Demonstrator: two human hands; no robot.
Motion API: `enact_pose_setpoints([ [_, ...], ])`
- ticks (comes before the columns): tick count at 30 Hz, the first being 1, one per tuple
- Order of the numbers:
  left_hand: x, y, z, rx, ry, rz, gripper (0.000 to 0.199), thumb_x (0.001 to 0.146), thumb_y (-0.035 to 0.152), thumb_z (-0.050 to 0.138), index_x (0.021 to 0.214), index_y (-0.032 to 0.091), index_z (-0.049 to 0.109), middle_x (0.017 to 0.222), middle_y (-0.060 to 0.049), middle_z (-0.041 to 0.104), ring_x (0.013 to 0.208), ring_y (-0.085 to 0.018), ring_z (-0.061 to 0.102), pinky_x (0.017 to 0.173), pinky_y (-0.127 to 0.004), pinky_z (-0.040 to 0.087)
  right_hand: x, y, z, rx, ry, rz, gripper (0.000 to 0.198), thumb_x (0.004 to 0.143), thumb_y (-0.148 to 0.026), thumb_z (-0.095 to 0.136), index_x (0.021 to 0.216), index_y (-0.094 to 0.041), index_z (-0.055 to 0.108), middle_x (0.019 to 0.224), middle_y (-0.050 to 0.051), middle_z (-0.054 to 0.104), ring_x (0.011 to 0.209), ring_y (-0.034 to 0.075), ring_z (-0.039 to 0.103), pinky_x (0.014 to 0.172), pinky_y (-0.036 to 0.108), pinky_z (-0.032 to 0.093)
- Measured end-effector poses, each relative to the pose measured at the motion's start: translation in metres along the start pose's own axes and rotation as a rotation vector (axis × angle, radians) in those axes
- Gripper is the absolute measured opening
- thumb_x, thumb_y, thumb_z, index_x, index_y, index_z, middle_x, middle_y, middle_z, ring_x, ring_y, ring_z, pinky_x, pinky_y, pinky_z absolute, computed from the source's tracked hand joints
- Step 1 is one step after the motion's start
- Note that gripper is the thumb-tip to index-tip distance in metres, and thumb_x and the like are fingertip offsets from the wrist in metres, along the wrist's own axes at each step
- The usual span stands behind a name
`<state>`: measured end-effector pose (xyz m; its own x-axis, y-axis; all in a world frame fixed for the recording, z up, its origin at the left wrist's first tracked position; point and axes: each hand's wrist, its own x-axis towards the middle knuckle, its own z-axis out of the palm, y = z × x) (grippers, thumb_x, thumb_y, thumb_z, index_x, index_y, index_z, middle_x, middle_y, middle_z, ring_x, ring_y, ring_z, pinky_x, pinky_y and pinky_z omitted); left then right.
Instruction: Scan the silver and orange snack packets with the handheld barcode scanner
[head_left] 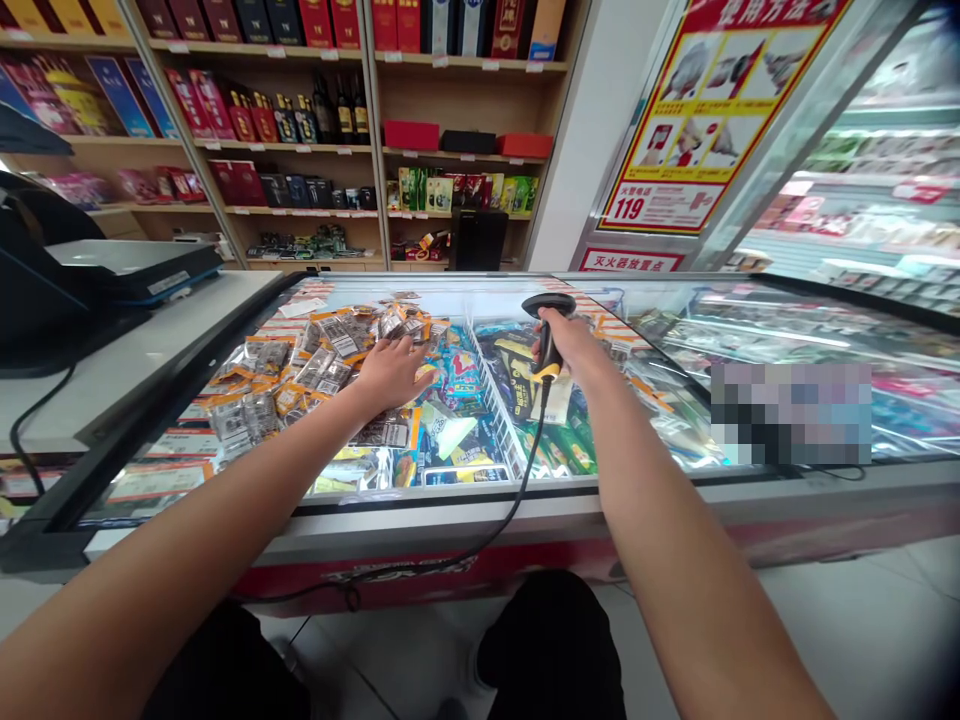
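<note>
Head view, left hand: I see the left hand [396, 374] low over the packets [330, 345], fingers spread, palm down; I cannot tell whether the fingertips touch any.
Head view, right hand: the right hand [571, 345] has its fingers wrapped around the handle of a scanner [550, 348], black with yellow trim.
Scanner: held upright above the freezer [480, 515], its broad head uppermost.
Cable: I trace the cable [531, 455] from the handle's base down over the freezer's front edge.
Packets: orange-edged, heaped loosely on the left part of the freezer, around and under the left hand.
Bags: blue bags [459, 372] just right of that hand, beside a white wire divider [495, 405].
Backdrop: shelves [300, 148] of boxes and bottles behind the freezer.
</note>
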<state>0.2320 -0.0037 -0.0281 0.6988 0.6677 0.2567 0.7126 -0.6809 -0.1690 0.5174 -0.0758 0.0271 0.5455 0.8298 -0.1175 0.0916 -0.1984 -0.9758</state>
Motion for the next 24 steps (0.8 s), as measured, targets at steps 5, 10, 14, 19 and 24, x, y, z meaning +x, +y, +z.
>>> enact_pose_setpoints([
  [5,-0.007,-0.01,-0.005,0.061,0.02,0.015,0.06,0.102,0.056,0.029,0.132,0.018,0.065,0.12,-0.018,0.067,0.11,-0.034,0.064,0.1,-0.048,0.039,0.0,0.001,-0.001,0.0,-0.017,-0.002,0.024,0.099,-0.04,0.054,0.089,-0.02,0.061,0.052,0.004,0.062,0.046,0.02,0.062,0.049,0.03,0.053],
  [10,-0.02,-0.026,-0.012,-0.065,0.055,0.047,0.047,0.101,0.051,0.036,0.124,0.026,0.069,0.116,-0.013,0.068,0.116,-0.033,0.062,0.105,-0.049,0.038,-0.001,0.001,-0.001,0.009,-0.015,-0.02,0.022,0.098,-0.041,0.056,0.093,-0.02,0.062,0.053,0.003,0.063,0.048,0.022,0.063,0.049,0.031,0.052],
  [14,-0.021,-0.033,-0.017,-0.553,0.245,0.091,0.042,0.103,0.04,0.032,0.12,0.022,0.066,0.122,-0.011,0.069,0.118,-0.025,0.063,0.105,-0.042,0.046,-0.001,0.0,0.001,0.003,-0.001,-0.029,0.023,0.097,-0.04,0.057,0.088,-0.02,0.062,0.054,0.004,0.063,0.047,0.021,0.062,0.049,0.031,0.052],
  [19,-0.012,-0.048,-0.022,-0.825,0.386,-0.128,0.039,0.098,0.025,0.029,0.111,0.017,0.065,0.11,-0.011,0.073,0.107,-0.022,0.068,0.099,-0.038,0.053,-0.004,-0.002,0.003,-0.03,0.025,-0.031,0.021,0.096,-0.04,0.059,0.093,-0.02,0.065,0.057,0.006,0.064,0.049,0.022,0.063,0.051,0.033,0.052],
  [24,-0.035,-0.067,-0.032,-0.288,0.066,0.105,0.036,0.097,0.032,0.042,0.118,0.021,0.07,0.127,-0.012,0.067,0.123,-0.028,0.06,0.108,-0.046,0.044,-0.008,-0.003,0.004,-0.053,0.022,-0.049,0.02,0.095,-0.04,0.06,0.099,-0.021,0.067,0.057,0.006,0.064,0.052,0.024,0.063,0.052,0.036,0.052],
])
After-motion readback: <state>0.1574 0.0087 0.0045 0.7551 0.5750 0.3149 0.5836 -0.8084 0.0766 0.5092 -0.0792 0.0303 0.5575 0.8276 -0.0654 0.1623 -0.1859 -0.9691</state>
